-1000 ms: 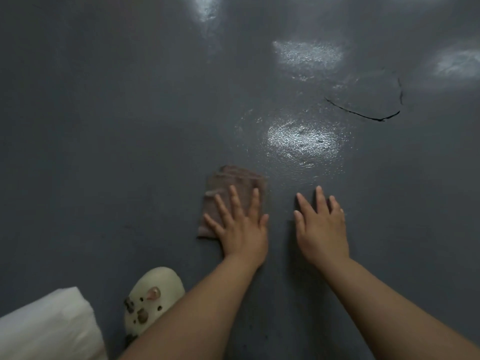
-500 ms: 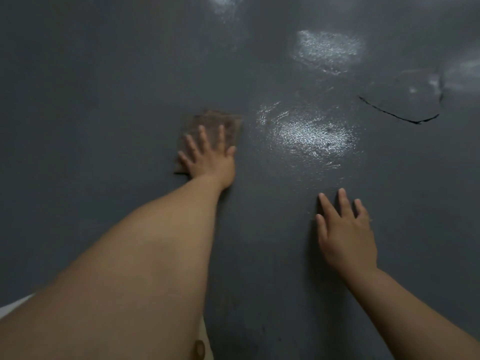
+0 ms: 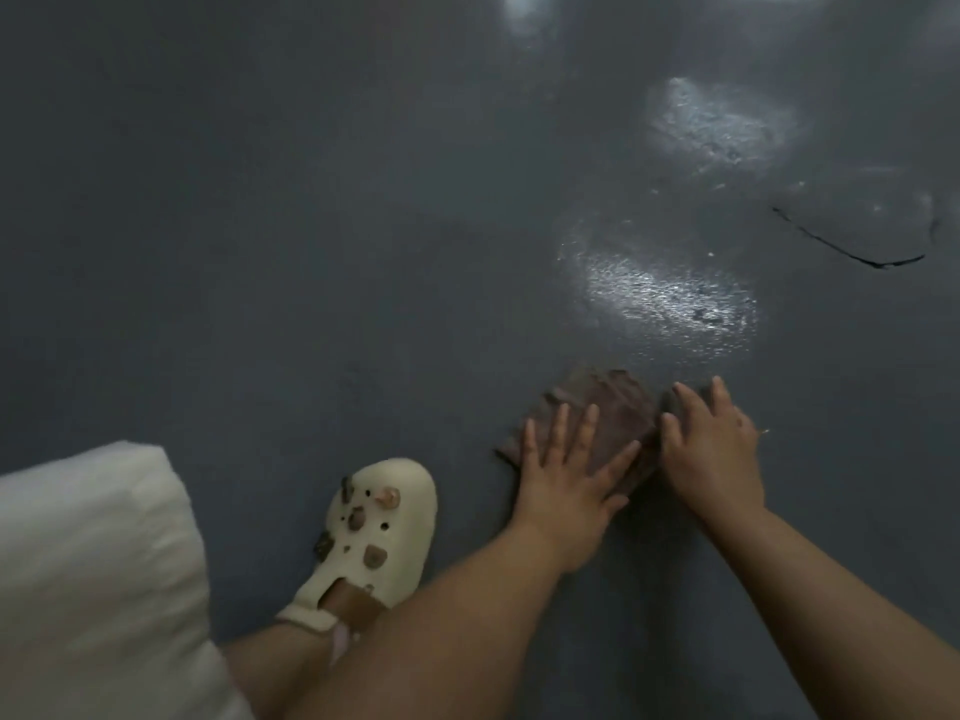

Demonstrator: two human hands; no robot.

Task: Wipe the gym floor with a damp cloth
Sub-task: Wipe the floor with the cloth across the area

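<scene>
A cream foam clog [image 3: 383, 532] studded with small charms stands on the dark grey gym floor [image 3: 260, 226], near left of the hands, with a pale fabric-covered knee [image 3: 93, 574] at the near left edge. Far right, a thin curved crack [image 3: 852, 252] runs through the smooth coating, and wet patches glisten under the light just beyond the hands. The brownish, rumpled cloth [image 3: 608, 407] lies flat on the floor. The left hand [image 3: 566, 480] presses on it with fingers spread and straight. The right hand [image 3: 711, 449] lies flat just beside it, fingers extended, possibly touching the cloth's right edge; blur hides the contact.
</scene>
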